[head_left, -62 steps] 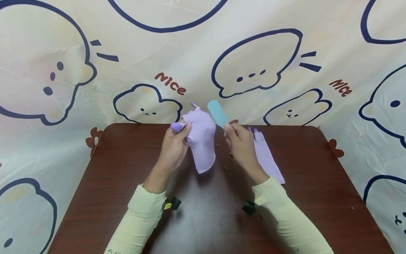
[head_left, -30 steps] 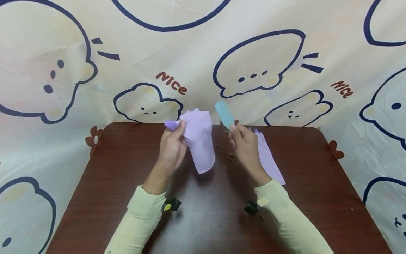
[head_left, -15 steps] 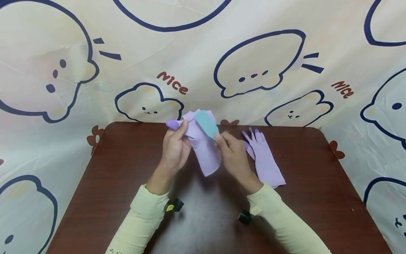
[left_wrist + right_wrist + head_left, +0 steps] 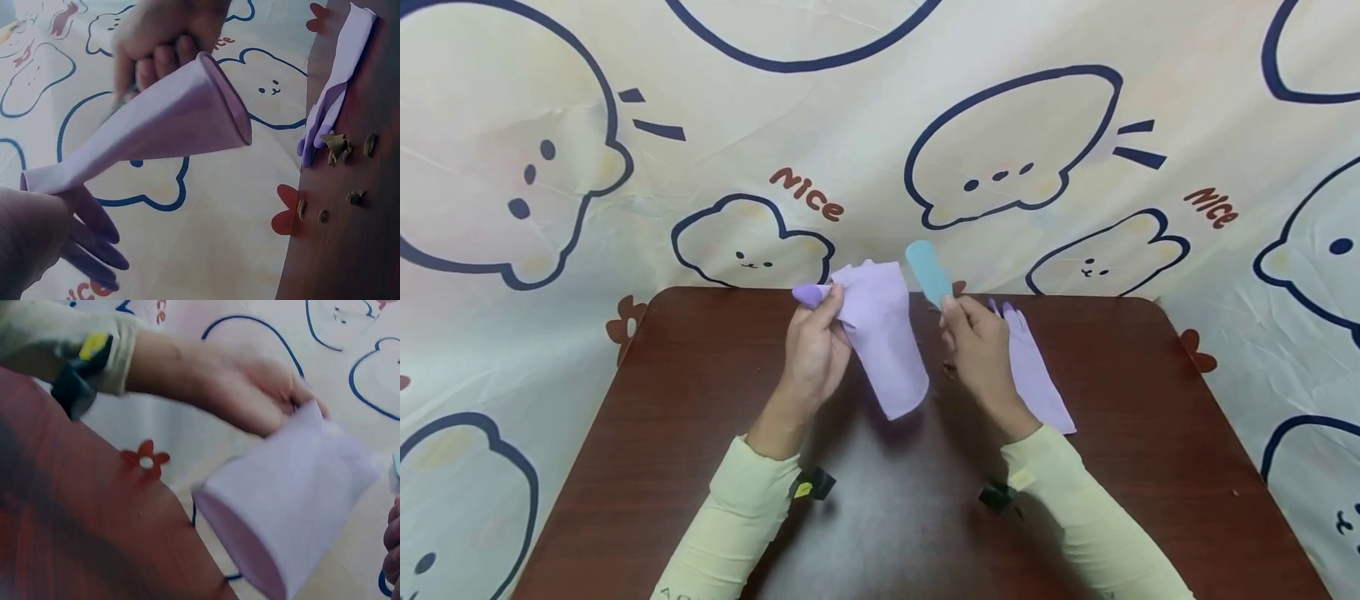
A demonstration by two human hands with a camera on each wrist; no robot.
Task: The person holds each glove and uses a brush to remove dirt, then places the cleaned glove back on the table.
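My left hand (image 4: 811,358) pinches a lilac rubber glove (image 4: 883,333) near its fingers, between thumb and fingers. The glove hangs above the table with its cuff toward me; in the left wrist view its darker purple fingertips (image 4: 106,256) droop below the hand. My right hand (image 4: 979,350) grips a light-blue, flat, round-ended tool (image 4: 929,272), raised just right of the glove and apart from it. Its underside is hidden, so its kind is unclear. A second lilac glove (image 4: 1037,375) lies on the table, partly behind my right hand.
The dark brown table (image 4: 700,417) has rounded far corners. Brown, dry leaf-like bits (image 4: 339,148) are scattered near the lying glove. A printed cloth backdrop (image 4: 865,150) rises right behind the table. Dark camera mounts (image 4: 996,496) hang at the wrists.
Half a second ago the blue tool lay across the front of the held glove; now my right hand has drawn it away rightward and up. The glove has stayed in my left hand, nearly still.
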